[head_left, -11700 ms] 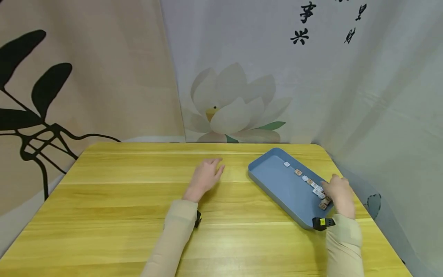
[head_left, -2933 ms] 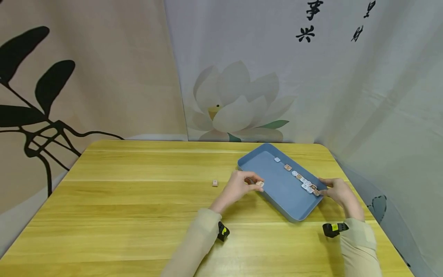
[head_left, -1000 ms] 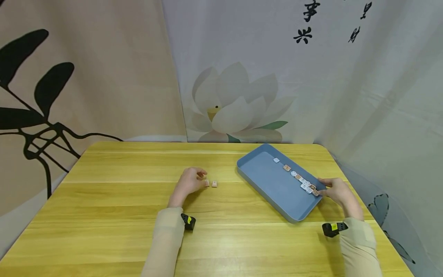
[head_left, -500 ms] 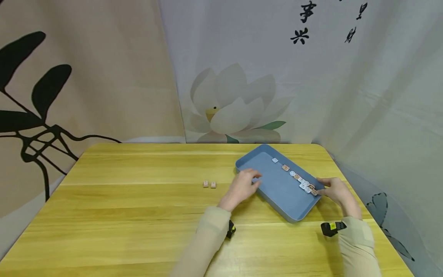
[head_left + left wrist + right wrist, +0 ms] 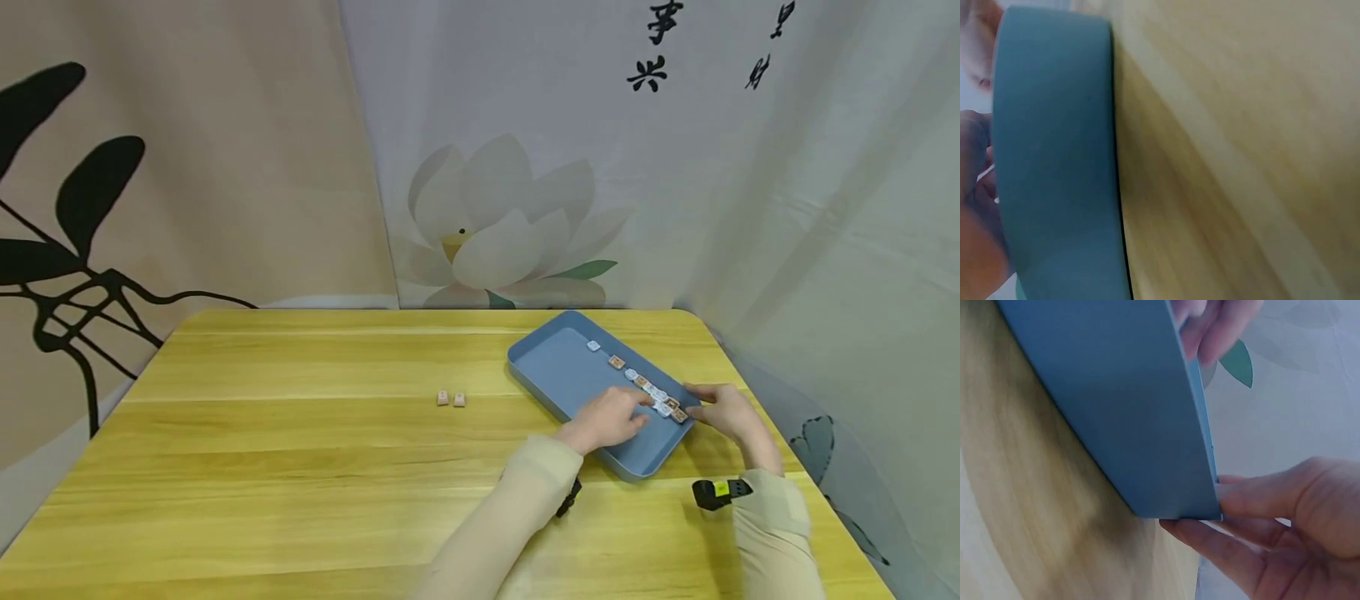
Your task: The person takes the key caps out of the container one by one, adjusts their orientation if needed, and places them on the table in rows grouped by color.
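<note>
The left hand [image 5: 611, 415] reaches over the near wall of the blue tray [image 5: 546, 367], fingertips at the small tiles [image 5: 616, 362] inside; whether thumb and finger have closed on one cannot be told (the left wrist view is blurred, the tray's wall hiding much). The right hand [image 5: 729, 417] is clamped on the tray's right end – thumb and fingers pinching its wall; the tray lies slantwise on a yellow wooden table [image 5: 300, 467], and beyond hangs pale cloth [image 5: 262, 167] printed with a lotus [image 5: 502, 250] and black leaves [image 5: 101, 196]. The tiles run along the tray's far side, the closest just beside both hands; two pinkish tiles [image 5: 459, 400] sit on the wood – slightly apart, well left of either hand.
</note>
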Demonstrator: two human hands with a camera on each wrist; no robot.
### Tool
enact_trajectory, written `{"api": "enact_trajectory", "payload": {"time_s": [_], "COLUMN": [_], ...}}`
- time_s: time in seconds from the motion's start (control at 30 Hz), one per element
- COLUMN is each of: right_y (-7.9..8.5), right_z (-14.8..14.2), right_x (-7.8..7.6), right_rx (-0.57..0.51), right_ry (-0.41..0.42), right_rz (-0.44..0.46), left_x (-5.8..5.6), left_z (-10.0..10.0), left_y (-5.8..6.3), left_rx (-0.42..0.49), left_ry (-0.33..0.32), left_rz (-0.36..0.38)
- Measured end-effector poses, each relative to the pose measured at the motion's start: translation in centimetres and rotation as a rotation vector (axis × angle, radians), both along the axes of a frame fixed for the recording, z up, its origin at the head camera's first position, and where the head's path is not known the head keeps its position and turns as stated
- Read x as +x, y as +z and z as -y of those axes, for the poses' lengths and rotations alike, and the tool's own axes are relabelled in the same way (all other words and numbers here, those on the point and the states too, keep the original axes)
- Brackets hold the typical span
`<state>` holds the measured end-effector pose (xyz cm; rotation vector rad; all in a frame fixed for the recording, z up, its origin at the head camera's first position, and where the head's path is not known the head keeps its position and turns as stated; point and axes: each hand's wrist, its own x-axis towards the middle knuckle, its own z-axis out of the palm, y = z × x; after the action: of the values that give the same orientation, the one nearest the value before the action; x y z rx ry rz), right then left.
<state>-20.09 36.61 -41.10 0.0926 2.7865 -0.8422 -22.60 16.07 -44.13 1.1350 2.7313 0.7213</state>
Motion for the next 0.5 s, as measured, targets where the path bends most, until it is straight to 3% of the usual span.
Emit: {"api": "enact_trajectory", "payload": {"time_s": [0.13, 0.33, 0.5], "right_y": [0.3, 0.7, 0.6], "right_z": [0.1, 0.3, 0.3], "right_x": [-0.1, -0.3, -0.4], "right_rx": [-0.017, 0.011, -0.002], "right_ry": [-0.024, -0.067, -0.084], "right_rz": [0.023, 0.084, 0.092], "left_x": [0.1, 0.1, 0.3], "left_z": [-1.5, -3.6, -4.5], "left_y": [-0.3, -0.8, -1.2], "left_rx": [-0.096, -0.295, -0.458], "left_ry": [-0.052, -0.154, -0.154], "left_rz": [-0.001, -0.130, -0.149]}}
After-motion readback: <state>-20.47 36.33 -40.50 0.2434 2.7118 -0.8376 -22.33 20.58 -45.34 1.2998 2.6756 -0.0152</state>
